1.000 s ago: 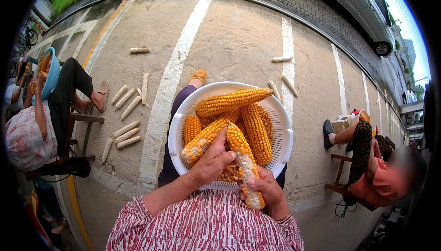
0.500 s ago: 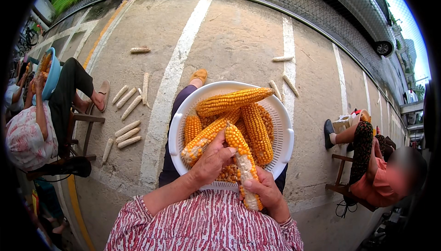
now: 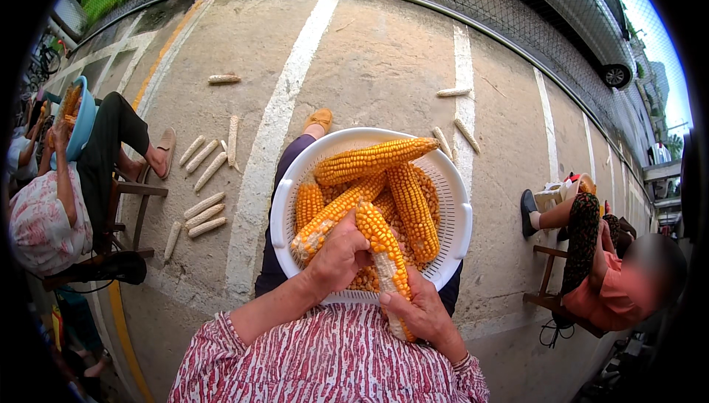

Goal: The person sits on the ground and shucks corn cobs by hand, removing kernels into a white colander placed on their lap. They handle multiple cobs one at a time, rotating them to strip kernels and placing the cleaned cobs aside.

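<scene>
An ear of yellow corn (image 3: 377,232), partly stripped to a pale bare strip along its length, slants over the near edge of a white slotted plastic basket (image 3: 461,235) on my lap. My left hand (image 3: 334,261) is closed around its far half. Lower down, my right hand (image 3: 428,311) grips the near end, thumb lying across the bare strip. Inside the basket are several whole ears, one large ear (image 3: 377,161) lying across the far side and another (image 3: 413,211) at the right. Loose kernels (image 3: 365,280) show beneath them, and my left hand hides part of the pile.
Stripped cobs (image 3: 204,215) lie on the concrete to the left, and a few more cobs (image 3: 467,136) beyond the basket. A seated person at left holds a blue basin (image 3: 83,126). Another person in orange (image 3: 605,296) sits at right. A fence and car (image 3: 583,19) stand beyond.
The held ear has shifted slightly left and turned, so its bare strip faces more to the left. My right thumb has moved left across it.
</scene>
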A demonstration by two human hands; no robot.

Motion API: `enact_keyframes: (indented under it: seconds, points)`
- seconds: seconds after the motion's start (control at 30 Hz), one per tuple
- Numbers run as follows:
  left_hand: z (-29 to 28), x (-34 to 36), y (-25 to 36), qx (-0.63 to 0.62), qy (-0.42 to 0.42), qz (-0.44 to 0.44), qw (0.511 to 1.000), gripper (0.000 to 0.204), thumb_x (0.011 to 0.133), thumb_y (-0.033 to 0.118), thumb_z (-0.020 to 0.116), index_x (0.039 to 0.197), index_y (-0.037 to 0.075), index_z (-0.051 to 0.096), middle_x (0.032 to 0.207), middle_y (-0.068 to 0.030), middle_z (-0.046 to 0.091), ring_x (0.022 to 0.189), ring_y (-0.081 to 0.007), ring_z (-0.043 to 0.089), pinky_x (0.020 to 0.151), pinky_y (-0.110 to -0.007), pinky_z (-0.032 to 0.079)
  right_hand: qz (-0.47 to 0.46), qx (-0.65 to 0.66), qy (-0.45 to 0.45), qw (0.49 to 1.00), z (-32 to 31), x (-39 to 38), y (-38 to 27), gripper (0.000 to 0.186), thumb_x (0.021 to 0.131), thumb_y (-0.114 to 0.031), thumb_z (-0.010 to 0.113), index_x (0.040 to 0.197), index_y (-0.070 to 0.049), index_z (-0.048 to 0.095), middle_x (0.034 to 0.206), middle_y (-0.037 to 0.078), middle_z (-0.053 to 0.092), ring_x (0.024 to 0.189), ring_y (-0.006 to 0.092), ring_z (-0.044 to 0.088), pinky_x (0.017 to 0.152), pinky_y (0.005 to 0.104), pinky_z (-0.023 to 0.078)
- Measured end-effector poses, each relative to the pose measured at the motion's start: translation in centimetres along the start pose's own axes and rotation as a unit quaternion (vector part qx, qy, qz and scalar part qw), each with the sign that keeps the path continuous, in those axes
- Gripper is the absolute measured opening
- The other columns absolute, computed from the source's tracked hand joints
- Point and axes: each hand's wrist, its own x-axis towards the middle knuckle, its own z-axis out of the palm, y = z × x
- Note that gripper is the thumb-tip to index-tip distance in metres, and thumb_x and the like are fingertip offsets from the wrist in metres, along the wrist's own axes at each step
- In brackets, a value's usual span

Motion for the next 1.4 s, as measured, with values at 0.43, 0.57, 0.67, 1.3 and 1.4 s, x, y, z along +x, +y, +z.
enact_keyframes:
  seconds: [0.43,0.57,0.67,1.3,1.4]
  points:
    - [-0.5,-0.1,-0.7,-0.011,0.017,0.012,1.0,0.067,0.069,-0.009,0.038,0.134,0.004,0.033,0.115,-0.022,0.057,0.11,-0.0353,0.06,0.094,-0.046,0.052,0.028,-0.018,0.002,0.999,0.0,-0.2,-0.6,0.044,0.09,-0.025,0.063,0.121,0.003,0.049,0.099,0.007,0.06,0.086,0.0115,0.056,0.076,0.0276,0.048]
    - [0.0,-0.5,-0.1,-0.01,-0.004,0.013,1.0,0.065,0.073,-0.005,0.044,0.136,0.005,0.033,0.117,-0.0204,0.057,0.111,-0.0332,0.06,0.095,-0.046,0.051,0.025,0.006,0.004,1.0,0.0,-0.3,-0.6,0.045,0.09,-0.025,0.063,0.123,0.003,0.049,0.101,0.007,0.059,0.089,0.012,0.056,0.078,0.0276,0.047]
    - [-0.2,-0.6,-0.3,-0.015,-0.01,0.02,1.0,0.063,0.077,0.0,0.051,0.136,0.007,0.032,0.119,-0.0187,0.057,0.111,-0.0316,0.06,0.095,-0.046,0.051,0.013,0.011,0.009,1.0,0.2,-0.3,-0.2,0.046,0.09,-0.024,0.063,0.124,0.003,0.048,0.103,0.007,0.059,0.09,0.0119,0.056,0.079,0.0277,0.047]
    - [-0.3,-0.2,-0.2,0.006,-0.014,0.024,1.0,0.071,0.068,-0.004,0.045,0.136,0.006,0.027,0.114,-0.0182,0.056,0.11,-0.0348,0.061,0.094,-0.046,0.052,-0.062,-0.172,0.059,0.981,0.7,-0.2,0.6,0.043,0.087,-0.023,0.064,0.116,0.003,0.046,0.089,0.023,0.063,0.08,0.0382,0.065,0.068,0.0425,0.051]
    - [-0.4,-0.1,-0.4,0.06,-0.001,0.027,0.998,0.072,0.068,-0.007,0.044,0.137,0.005,0.027,0.115,-0.0174,0.056,0.109,-0.0323,0.062,0.093,-0.043,0.052,-0.001,-0.029,0.02,0.999,0.3,0.0,0.2,0.039,0.09,-0.022,0.063,0.116,0.001,0.047,0.086,0.012,0.062,0.073,0.0231,0.063,0.065,0.0342,0.05]
